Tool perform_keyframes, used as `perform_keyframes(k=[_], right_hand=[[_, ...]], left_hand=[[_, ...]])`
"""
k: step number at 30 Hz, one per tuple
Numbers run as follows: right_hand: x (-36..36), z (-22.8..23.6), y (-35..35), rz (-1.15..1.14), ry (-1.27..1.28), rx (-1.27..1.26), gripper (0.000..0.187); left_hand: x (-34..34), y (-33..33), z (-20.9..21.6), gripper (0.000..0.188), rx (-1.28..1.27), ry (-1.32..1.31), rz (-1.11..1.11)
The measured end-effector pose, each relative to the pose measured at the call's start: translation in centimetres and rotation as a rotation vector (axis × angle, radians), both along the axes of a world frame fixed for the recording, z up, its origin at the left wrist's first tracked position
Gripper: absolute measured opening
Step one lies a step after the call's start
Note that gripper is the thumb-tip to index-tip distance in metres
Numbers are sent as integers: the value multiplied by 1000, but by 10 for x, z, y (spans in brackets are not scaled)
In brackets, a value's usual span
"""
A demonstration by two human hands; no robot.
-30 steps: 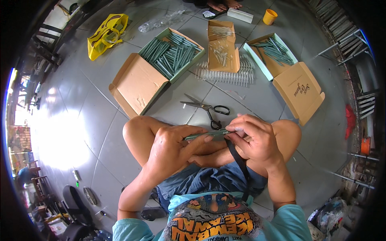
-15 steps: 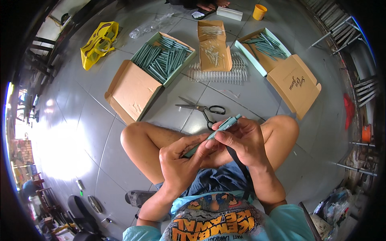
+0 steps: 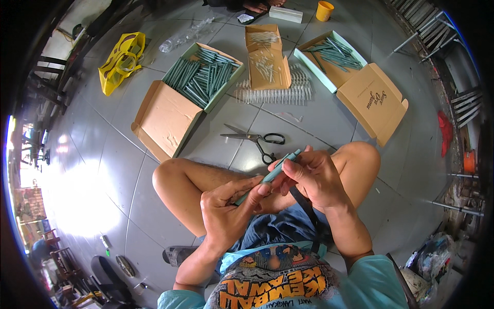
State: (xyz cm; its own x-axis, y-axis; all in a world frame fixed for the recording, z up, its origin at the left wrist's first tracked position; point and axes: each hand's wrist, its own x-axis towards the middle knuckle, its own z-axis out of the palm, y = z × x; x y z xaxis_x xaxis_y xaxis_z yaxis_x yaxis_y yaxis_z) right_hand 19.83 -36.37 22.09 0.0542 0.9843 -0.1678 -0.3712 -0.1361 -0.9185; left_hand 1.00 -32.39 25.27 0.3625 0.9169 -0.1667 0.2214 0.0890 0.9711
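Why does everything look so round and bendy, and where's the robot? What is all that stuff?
There's no robot! Those are a person's own two hands. The camera sits on that person's head and looks down through a very wide lens, which makes straight edges look bent.

The left hand and right hand hold a green pen between them. On the gray tiled floor are black-handled scissors. Beyond them, the left cardboard box and right cardboard box lie open with more green pens inside. The middle cardboard box has thin, pale pieces, too small for me to name.
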Motion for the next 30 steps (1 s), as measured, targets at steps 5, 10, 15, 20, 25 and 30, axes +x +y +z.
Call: perform_keyframes(k=[5,10,15,20,25,30], right_hand=[[1,2,0,22,45,-56,34],[0,4,1,27,39,-89,38],[-1,3,0,18,15,-91,46],[2,1,-1,-11,50,-109,51],[5,-1,-2,-166,16,-10,55],[-1,7,-6,-205,-49,117,50]], left_hand=[[0,-2,-3,23,20,18,-1],[-3,0,-7,23,73,23,-18],[-2,-1,-4,23,13,19,-4],[0,-5,-12,23,34,-37,19],[6,-7,-11,23,-90,-57,55],[8,-8,-18,23,-134,-160,95]])
